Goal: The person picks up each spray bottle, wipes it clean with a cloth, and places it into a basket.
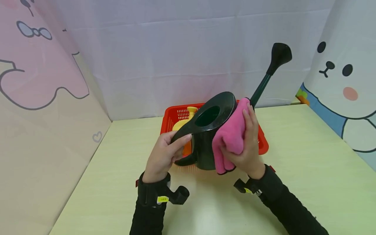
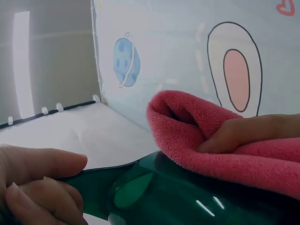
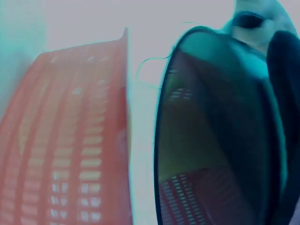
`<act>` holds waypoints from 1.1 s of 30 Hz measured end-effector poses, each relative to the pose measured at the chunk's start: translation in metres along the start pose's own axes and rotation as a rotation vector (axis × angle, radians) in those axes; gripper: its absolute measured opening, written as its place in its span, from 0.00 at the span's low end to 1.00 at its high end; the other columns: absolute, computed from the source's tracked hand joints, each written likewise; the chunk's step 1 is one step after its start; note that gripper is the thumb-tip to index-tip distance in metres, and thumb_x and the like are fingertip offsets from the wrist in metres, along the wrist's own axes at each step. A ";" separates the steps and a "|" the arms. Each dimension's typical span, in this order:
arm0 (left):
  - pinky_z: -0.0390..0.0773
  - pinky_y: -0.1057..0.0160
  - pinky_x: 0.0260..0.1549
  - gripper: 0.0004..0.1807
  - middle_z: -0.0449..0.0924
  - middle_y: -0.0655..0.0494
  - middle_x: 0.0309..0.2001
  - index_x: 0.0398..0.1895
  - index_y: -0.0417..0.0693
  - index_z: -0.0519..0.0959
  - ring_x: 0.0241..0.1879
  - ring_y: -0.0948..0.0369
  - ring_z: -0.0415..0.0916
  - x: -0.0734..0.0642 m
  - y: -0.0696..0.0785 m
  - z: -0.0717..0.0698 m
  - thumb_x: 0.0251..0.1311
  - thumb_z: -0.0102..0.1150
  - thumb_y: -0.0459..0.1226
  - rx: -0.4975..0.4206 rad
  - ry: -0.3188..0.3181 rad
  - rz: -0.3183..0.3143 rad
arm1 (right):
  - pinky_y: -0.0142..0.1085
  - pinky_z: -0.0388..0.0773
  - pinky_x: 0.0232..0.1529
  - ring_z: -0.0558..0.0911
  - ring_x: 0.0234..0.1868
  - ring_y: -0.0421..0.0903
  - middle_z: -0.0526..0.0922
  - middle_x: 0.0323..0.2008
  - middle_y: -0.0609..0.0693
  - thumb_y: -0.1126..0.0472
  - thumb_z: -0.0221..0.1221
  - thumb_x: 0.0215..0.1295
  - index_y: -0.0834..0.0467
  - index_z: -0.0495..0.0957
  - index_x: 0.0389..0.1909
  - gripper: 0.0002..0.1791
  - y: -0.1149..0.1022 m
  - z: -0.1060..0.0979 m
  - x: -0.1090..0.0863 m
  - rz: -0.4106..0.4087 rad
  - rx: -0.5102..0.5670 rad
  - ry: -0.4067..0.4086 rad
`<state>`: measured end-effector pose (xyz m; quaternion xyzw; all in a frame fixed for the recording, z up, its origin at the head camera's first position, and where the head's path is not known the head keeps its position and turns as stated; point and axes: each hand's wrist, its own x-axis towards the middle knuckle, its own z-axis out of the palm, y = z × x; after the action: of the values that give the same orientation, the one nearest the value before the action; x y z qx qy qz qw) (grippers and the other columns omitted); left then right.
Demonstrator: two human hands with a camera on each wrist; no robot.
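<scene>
A dark green watering can (image 1: pixel 202 130) is held up above the table, tilted, its long spout with a black rose (image 1: pixel 280 55) pointing up to the right. My left hand (image 1: pixel 164 153) grips its handle, thumb on top. In my right hand (image 1: pixel 249 143) is a folded pink cloth (image 1: pixel 232 133), pressed against the can's side near the base of the spout. The left wrist view shows the pink cloth (image 2: pixel 187 136) lying on the glossy green can (image 2: pixel 187 187). In the right wrist view the can's dark body (image 3: pixel 206 131) fills the right half, with the cloth hidden there.
Behind the can stands a red plastic basket (image 1: pixel 176 112) with slotted walls. Inside it is a yellow watering can or similar spouted item (image 1: pixel 192 111), partly hidden. A white curtain (image 1: pixel 176 65) hangs at the table's (image 1: pixel 132 195) back edge, with printed panels at both sides.
</scene>
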<state>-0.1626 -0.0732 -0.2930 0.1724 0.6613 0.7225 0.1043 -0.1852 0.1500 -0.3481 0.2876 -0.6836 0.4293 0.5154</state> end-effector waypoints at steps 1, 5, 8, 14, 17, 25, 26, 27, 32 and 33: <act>0.62 0.70 0.19 0.08 0.61 0.60 0.14 0.26 0.45 0.68 0.15 0.63 0.58 0.000 0.000 0.000 0.62 0.52 0.36 -0.002 -0.001 0.001 | 0.36 0.63 0.62 0.58 0.66 0.53 0.59 0.65 0.55 0.44 0.60 0.50 0.69 0.54 0.62 0.47 0.000 -0.002 0.002 0.058 0.055 -0.007; 0.62 0.71 0.19 0.08 0.61 0.60 0.14 0.28 0.44 0.69 0.14 0.63 0.57 0.001 -0.001 -0.001 0.62 0.52 0.37 0.000 -0.007 -0.001 | 0.31 0.66 0.57 0.62 0.62 0.47 0.62 0.63 0.53 0.60 0.59 0.44 0.69 0.52 0.64 0.45 -0.003 -0.005 0.003 0.225 0.167 -0.014; 0.61 0.71 0.18 0.08 0.61 0.59 0.14 0.28 0.44 0.70 0.14 0.63 0.57 0.002 -0.001 -0.002 0.62 0.52 0.38 0.001 -0.007 -0.008 | 0.29 0.67 0.56 0.61 0.62 0.46 0.61 0.62 0.59 0.62 0.58 0.43 0.69 0.51 0.64 0.45 -0.008 -0.002 -0.002 0.243 0.104 0.009; 0.61 0.70 0.18 0.07 0.61 0.60 0.14 0.29 0.44 0.71 0.14 0.63 0.57 0.003 -0.001 -0.003 0.62 0.52 0.37 -0.006 0.004 -0.016 | 0.47 0.63 0.62 0.55 0.67 0.54 0.57 0.64 0.65 0.41 0.56 0.54 0.66 0.52 0.64 0.46 -0.018 0.010 -0.014 0.142 -0.138 0.061; 0.61 0.70 0.18 0.07 0.61 0.60 0.14 0.29 0.43 0.70 0.14 0.63 0.57 0.003 -0.001 -0.002 0.62 0.52 0.36 -0.006 0.009 -0.021 | 0.56 0.60 0.62 0.55 0.67 0.58 0.57 0.64 0.63 0.37 0.54 0.55 0.62 0.53 0.65 0.45 -0.021 0.017 -0.019 0.048 -0.274 0.081; 0.61 0.70 0.18 0.07 0.60 0.59 0.14 0.27 0.45 0.69 0.14 0.65 0.58 0.004 -0.002 -0.002 0.62 0.51 0.37 -0.005 0.007 -0.006 | 0.56 0.58 0.62 0.55 0.66 0.60 0.57 0.64 0.62 0.38 0.51 0.56 0.58 0.57 0.64 0.41 -0.026 0.040 -0.043 -0.234 -0.516 0.084; 0.61 0.70 0.18 0.07 0.60 0.59 0.14 0.27 0.45 0.69 0.14 0.65 0.57 0.005 -0.003 -0.001 0.62 0.51 0.37 -0.007 0.003 0.000 | 0.56 0.56 0.64 0.54 0.67 0.61 0.56 0.64 0.62 0.38 0.50 0.57 0.58 0.57 0.64 0.40 -0.028 0.042 -0.047 -0.268 -0.540 0.062; 0.60 0.70 0.17 0.08 0.60 0.59 0.14 0.26 0.45 0.69 0.14 0.65 0.57 0.005 -0.003 -0.001 0.62 0.51 0.36 -0.009 -0.001 0.007 | 0.56 0.53 0.65 0.52 0.67 0.61 0.56 0.64 0.63 0.39 0.49 0.58 0.59 0.58 0.64 0.38 -0.030 0.044 -0.051 -0.301 -0.568 0.033; 0.60 0.71 0.17 0.08 0.60 0.59 0.13 0.25 0.47 0.69 0.13 0.66 0.58 0.006 -0.005 0.000 0.62 0.51 0.36 -0.028 -0.021 0.033 | 0.56 0.37 0.68 0.44 0.69 0.63 0.54 0.62 0.65 0.42 0.45 0.63 0.62 0.59 0.62 0.34 -0.038 0.045 -0.061 -0.390 -0.647 -0.117; 0.60 0.71 0.17 0.08 0.60 0.60 0.13 0.25 0.47 0.69 0.13 0.66 0.58 0.006 -0.005 0.001 0.62 0.51 0.36 -0.033 -0.026 0.039 | 0.57 0.37 0.68 0.45 0.69 0.64 0.56 0.61 0.66 0.43 0.45 0.63 0.62 0.60 0.61 0.33 -0.038 0.044 -0.060 -0.401 -0.653 -0.128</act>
<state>-0.1683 -0.0697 -0.2970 0.1929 0.6446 0.7328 0.1016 -0.1555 0.0904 -0.3987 0.2627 -0.7454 0.0611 0.6096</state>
